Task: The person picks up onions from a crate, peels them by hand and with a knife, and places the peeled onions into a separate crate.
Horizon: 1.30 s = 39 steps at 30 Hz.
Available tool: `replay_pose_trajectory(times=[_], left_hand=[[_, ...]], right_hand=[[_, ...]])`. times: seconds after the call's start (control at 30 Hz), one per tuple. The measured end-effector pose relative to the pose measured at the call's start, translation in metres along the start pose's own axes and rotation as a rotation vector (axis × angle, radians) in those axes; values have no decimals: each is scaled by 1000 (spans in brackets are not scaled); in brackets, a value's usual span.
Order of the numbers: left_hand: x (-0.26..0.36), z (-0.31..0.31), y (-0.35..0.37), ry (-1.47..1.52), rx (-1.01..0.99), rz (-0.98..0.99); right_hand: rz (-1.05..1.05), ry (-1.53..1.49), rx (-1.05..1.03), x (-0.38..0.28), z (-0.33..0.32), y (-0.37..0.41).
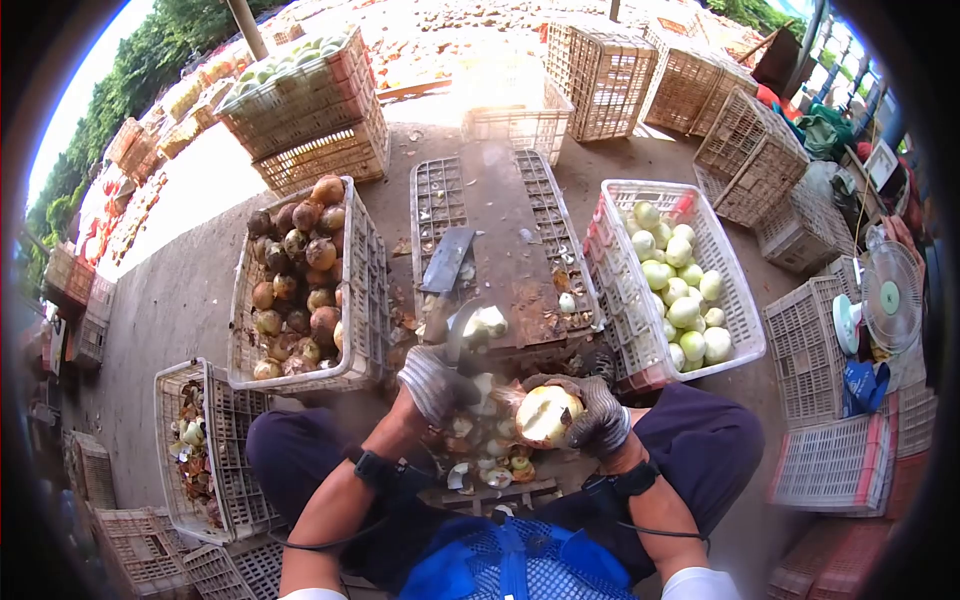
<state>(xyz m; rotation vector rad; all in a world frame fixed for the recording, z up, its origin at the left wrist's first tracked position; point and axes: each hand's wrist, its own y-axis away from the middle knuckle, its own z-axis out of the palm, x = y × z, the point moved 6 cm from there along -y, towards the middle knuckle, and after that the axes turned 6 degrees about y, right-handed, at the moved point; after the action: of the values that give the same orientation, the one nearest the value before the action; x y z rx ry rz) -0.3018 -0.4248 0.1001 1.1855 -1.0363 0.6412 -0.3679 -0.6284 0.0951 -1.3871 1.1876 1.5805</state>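
My right hand, in a grey glove, holds a partly peeled onion with white flesh showing and brown skin at its left side. Left of it is my left hand, in a striped glove, its fingers closed round something blurred, too unclear to name. Just beyond it, a pale peeled onion lies by the near end of a wooden board. On the board's left side rests a flat grey metal blade. Onion pieces and peelings lie below, between my knees.
At left stands a crate of brown onions; at right, a crate of peeled onions. A peelings crate is at lower left. Stacked crates stand behind, others at right, near a fan.
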Motion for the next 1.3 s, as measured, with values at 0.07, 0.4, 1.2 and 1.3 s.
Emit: replay_pose_trajectory(times=[0.07, 0.4, 1.2, 1.3], left_hand=[[-15, -8, -14, -213, 29, 146], [-25, -11, -18, -273, 19, 63], [-24, 20, 22, 117, -17, 51], [-29, 29, 17, -230, -74, 545]], right_hand=[[-22, -53, 25, -8, -3, 2], [-49, -327, 92, -29, 1, 6], [-184, -204, 148, -22, 11, -6], [-271, 137, 194, -11, 9, -7]])
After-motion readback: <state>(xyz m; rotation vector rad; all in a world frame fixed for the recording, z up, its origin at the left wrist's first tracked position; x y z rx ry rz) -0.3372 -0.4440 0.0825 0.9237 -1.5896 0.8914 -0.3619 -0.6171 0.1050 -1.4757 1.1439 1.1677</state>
